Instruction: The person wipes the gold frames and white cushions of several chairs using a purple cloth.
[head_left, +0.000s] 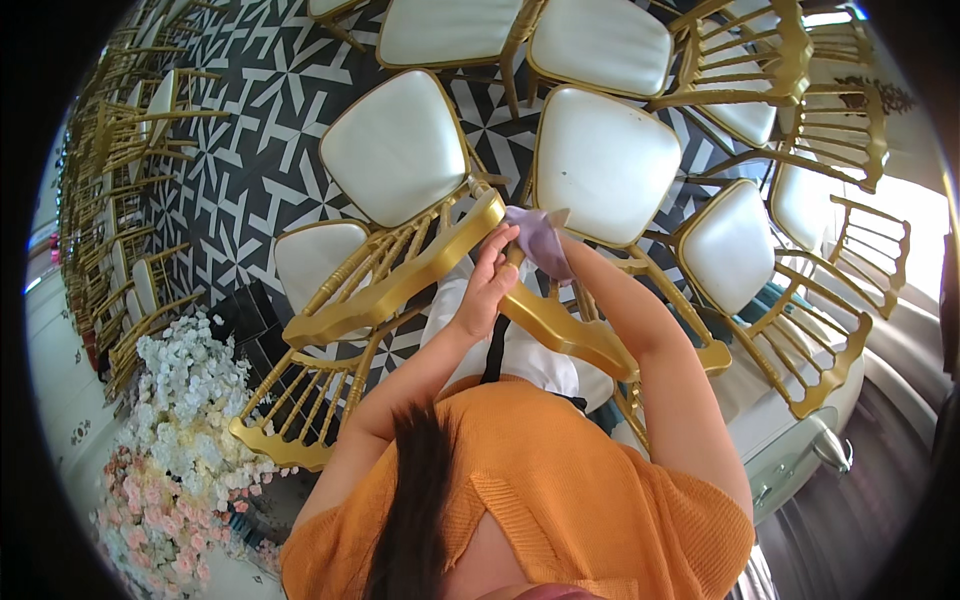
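Two gold chairs with white padded seats stand right before me, their backs towards my body. My right hand, mostly hidden, is under a purple cloth (541, 241) that lies against the post of the right chair's gold back (570, 330). My left hand (489, 289) is at the upper end of that chair back, fingers extended and close together; whether it grips the rail cannot be told. Just left of it is the curved top rail of the left chair (397, 289). The seats of both chairs, the left one (397, 150) and the right one (609, 165), lie beyond my hands.
More gold chairs (727, 247) crowd the right and far side, and rows of them (135, 150) line the left. White and pink artificial-looking flowers (180, 420) stand at lower left. A glass-topped table (795, 450) is at lower right, near grey curtains (862, 465). The floor (262, 150) is black-and-white patterned.
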